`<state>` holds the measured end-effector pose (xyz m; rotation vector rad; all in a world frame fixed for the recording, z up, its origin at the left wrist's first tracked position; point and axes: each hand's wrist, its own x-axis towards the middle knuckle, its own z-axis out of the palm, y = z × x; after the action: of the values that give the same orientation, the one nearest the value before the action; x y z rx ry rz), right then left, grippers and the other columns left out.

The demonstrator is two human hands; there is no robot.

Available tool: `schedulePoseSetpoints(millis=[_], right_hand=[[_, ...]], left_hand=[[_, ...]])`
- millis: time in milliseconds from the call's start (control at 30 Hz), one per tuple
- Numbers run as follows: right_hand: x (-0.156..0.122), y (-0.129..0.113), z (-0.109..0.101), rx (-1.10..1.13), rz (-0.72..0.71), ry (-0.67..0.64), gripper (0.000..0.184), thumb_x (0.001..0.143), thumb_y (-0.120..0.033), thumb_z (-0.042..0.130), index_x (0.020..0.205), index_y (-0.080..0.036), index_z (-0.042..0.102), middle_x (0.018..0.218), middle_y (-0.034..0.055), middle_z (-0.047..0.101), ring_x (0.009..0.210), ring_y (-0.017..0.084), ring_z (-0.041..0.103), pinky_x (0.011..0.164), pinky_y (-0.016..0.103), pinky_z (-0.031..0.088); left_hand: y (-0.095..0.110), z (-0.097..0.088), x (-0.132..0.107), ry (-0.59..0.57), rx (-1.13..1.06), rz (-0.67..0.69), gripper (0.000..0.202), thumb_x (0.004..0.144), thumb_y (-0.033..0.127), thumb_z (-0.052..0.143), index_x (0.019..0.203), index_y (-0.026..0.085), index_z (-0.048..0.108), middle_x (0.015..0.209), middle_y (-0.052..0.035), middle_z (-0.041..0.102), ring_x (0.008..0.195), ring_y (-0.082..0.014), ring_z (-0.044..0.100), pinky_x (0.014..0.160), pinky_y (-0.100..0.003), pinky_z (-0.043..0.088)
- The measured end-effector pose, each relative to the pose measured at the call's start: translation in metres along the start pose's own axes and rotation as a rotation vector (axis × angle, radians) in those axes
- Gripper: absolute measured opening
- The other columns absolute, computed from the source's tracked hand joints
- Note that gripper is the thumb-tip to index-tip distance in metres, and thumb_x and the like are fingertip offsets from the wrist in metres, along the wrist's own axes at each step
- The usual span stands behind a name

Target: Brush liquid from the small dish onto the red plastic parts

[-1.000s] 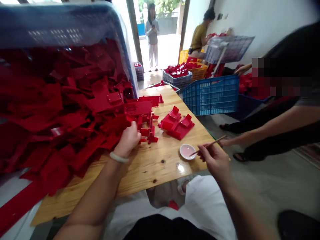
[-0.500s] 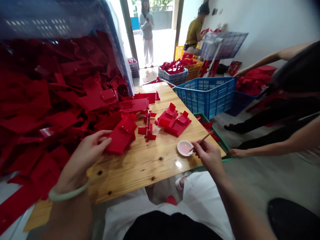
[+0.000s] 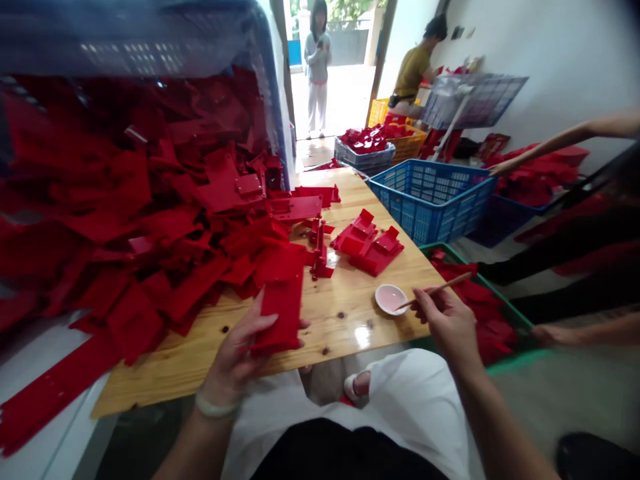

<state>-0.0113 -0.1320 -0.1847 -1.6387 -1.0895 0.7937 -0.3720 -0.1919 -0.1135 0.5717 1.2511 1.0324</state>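
My left hand (image 3: 245, 350) is closed round a flat red plastic piece (image 3: 279, 303), thumb on its face and fingertips showing past its right edge. In my right hand (image 3: 445, 320) a thin brown stick (image 3: 443, 287) is pinched between thumb and fingers. Its lower tip is in a small white dish (image 3: 391, 300) of pale pink liquid; I cannot tell whether the tip is a brush. Beyond the dish lie red pieces with raised tabs (image 3: 370, 243), and left of them stands a narrow red piece (image 3: 319, 252).
Loose red parts (image 3: 170, 233) spill from a blue, plastic-lined crate (image 3: 276, 100) onto the wooden table (image 3: 310, 333). Right of the table are a blue crate (image 3: 430, 203) and a green crate (image 3: 520, 323) of red parts, gripped by a co-worker's hands. Two other people are farther back.
My left hand has brought the red piece away from the pile, nearer to me. The stick stays at the dish. The co-worker's green crate has moved out from beside the table, and my view has shifted left.
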Motion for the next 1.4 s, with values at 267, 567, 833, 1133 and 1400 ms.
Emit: schedulePoseSetpoints(millis=[267,567,833,1133,1400], right_hand=[[-0.006,-0.002,-0.004,0.067,0.036,0.103,0.074,0.062,-0.085,0.092,0.089,-0.017,0.08,0.069,0.0074,0.077,0.057,0.02,0.067,0.051,0.031,0.054],[-0.08,-0.08,0.018,0.362,-0.135,-0.022,0.017,0.096,-0.041,0.087,0.104,-0.026,0.084,0.087,0.0016,0.081,0.07,0.017,0.074,0.066,0.03,0.064],[-0.097,-0.1,0.045,0.224,-0.397,-0.217,0.006,0.105,-0.026,0.078,0.108,-0.029,0.082,0.083,-0.0024,0.079,0.068,0.014,0.076,0.064,0.025,0.065],[-0.091,-0.1,0.049,0.145,-0.492,-0.272,0.009,0.107,-0.022,0.075,0.112,-0.028,0.079,0.086,-0.0037,0.077,0.071,0.014,0.074,0.067,0.025,0.062],[-0.088,-0.101,0.048,0.074,-0.556,-0.332,0.014,0.107,-0.016,0.072,0.114,-0.027,0.078,0.092,-0.0041,0.079,0.074,0.011,0.076,0.069,0.022,0.061]], left_hand=[[-0.019,0.028,0.008,-0.286,-0.438,-0.237,0.053,0.107,0.052,0.056,0.126,0.008,0.079,0.122,-0.0219,0.084,0.105,-0.0324,0.082,0.085,-0.044,0.069],[-0.038,0.052,-0.029,-0.206,-0.18,-0.204,0.086,0.093,0.091,0.058,0.114,0.01,0.079,0.104,-0.0211,0.085,0.089,-0.0338,0.083,0.084,-0.043,0.066],[-0.029,0.064,-0.047,-0.189,-0.05,-0.195,0.078,0.098,0.088,0.053,0.119,0.016,0.073,0.11,-0.0158,0.084,0.1,-0.0323,0.082,0.094,-0.04,0.063],[-0.031,0.065,-0.041,-0.195,-0.071,-0.213,0.083,0.093,0.094,0.055,0.122,0.017,0.07,0.107,-0.0159,0.083,0.094,-0.0305,0.082,0.092,-0.039,0.063],[-0.026,0.069,-0.041,-0.153,-0.068,-0.274,0.073,0.1,0.085,0.052,0.124,0.018,0.07,0.108,-0.0147,0.082,0.104,-0.0331,0.082,0.097,-0.042,0.062]])
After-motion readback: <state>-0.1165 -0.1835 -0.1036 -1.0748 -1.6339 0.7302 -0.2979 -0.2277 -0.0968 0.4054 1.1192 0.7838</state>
